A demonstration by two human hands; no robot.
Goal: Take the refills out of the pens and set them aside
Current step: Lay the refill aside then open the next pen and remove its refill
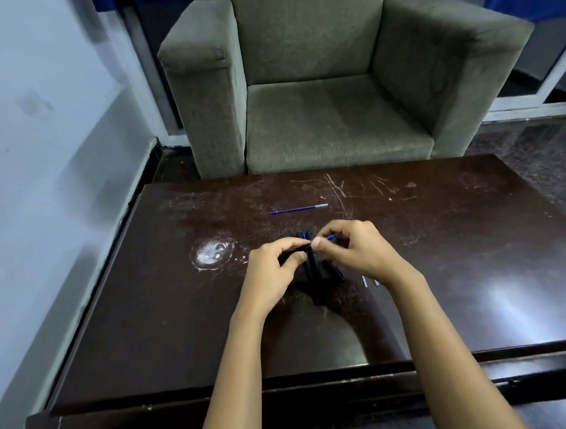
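- Over the pen pile [317,280], left hand [272,270] grips one pen [296,249] steady.
- Right hand [356,249] pinches its refill [332,237], seemingly to pull it.
- Beyond lies one freed refill [298,209].

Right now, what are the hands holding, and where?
Left hand grips a dark pen near its end; right hand pinches the blue refill close to the pen.

Scratched dark table [444,236], blue refill [298,209], seemingly pens [317,279]

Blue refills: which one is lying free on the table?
The far refill, lying alone toward the armchair, touched by nothing. The other refill is pinched by the right hand at the pen the left hand grips.
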